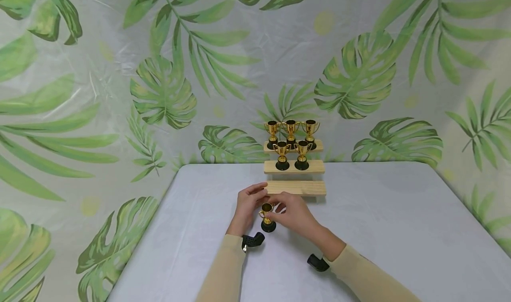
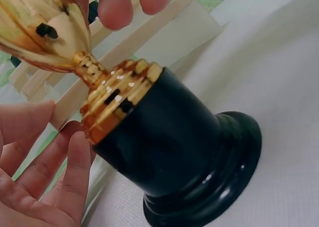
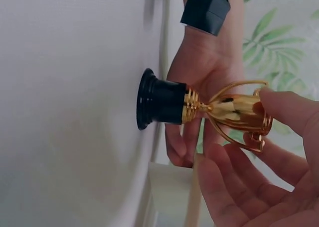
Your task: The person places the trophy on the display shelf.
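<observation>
Between the two hands is a small gold trophy cup (image 1: 266,222) with a black base, also large in the left wrist view. The right hand (image 1: 293,211) pinches this trophy (image 3: 234,112) near its rim with thumb and forefinger; its other fingers are bent loosely below. Close on the trophy's other side is the left hand (image 1: 247,204), fingers relaxed and partly spread, gripping nothing. That left hand (image 3: 204,62) shows behind the trophy in the right wrist view. In the left wrist view, the trophy's base (image 2: 164,132) is tilted across the picture.
A three-step wooden shelf (image 1: 295,187) stands just beyond the hands, its lowest step bare. Two matching trophies (image 1: 302,155) are on the middle step and three trophies (image 1: 291,128) on the top one. White cloth covers the table (image 1: 383,231), with a leaf-patterned backdrop (image 1: 223,84) behind.
</observation>
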Tool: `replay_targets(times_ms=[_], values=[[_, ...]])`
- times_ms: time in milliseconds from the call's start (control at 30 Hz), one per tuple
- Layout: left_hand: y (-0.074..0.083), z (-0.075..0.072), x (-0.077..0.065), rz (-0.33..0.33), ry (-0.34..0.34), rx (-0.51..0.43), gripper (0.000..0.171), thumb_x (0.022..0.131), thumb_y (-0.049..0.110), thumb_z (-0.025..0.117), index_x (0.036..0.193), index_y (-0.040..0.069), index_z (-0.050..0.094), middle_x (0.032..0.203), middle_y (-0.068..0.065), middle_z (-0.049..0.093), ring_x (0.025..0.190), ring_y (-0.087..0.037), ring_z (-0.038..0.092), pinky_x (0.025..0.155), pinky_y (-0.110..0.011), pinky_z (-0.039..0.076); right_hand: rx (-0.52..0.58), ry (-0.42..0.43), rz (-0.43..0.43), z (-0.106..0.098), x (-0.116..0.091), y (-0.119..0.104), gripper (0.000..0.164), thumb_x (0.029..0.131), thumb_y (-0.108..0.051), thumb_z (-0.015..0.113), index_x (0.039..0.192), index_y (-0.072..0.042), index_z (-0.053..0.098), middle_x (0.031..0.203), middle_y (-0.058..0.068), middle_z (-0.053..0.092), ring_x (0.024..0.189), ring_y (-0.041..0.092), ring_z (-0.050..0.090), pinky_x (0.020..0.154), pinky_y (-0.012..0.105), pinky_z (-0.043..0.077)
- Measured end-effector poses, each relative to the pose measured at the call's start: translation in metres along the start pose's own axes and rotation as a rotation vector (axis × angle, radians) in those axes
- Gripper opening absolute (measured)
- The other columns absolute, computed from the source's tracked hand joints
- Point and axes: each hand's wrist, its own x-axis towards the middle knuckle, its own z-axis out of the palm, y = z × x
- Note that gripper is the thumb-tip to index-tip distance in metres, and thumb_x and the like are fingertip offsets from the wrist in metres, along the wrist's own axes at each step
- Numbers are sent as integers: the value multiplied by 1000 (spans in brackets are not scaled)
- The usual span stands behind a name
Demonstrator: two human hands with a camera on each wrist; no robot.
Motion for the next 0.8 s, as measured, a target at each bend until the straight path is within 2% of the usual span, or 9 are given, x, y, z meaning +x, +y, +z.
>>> replay_targets(times_ms=[167,600,800], values=[[-1,0,0,8,1,16,28,90,13,77,118,7,75,110,-10,72,91,-18,72,79,-30,59,-28,-17,-12,4,-2,0,35,84,-25,85,117,-24,74,101,-13,67,77,9,64,66,24,55],[4,1,0,-27,9,8,27,91,11,76,118,8,75,112,-11,71,91,-21,72,81,-32,59,-76,3,-18,6,-3,-2,25,83,-28,85,107,-24,77,92,-13,63,75,10,62,64,23,54],[4,0,0,-17,7,16,28,90,11,77,118,7,75,110,-12,73,87,-21,73,81,-33,60,-72,6,-18,5,-4,-3,27,82,-26,86,107,-21,78,90,-13,63,76,10,63,65,23,54]])
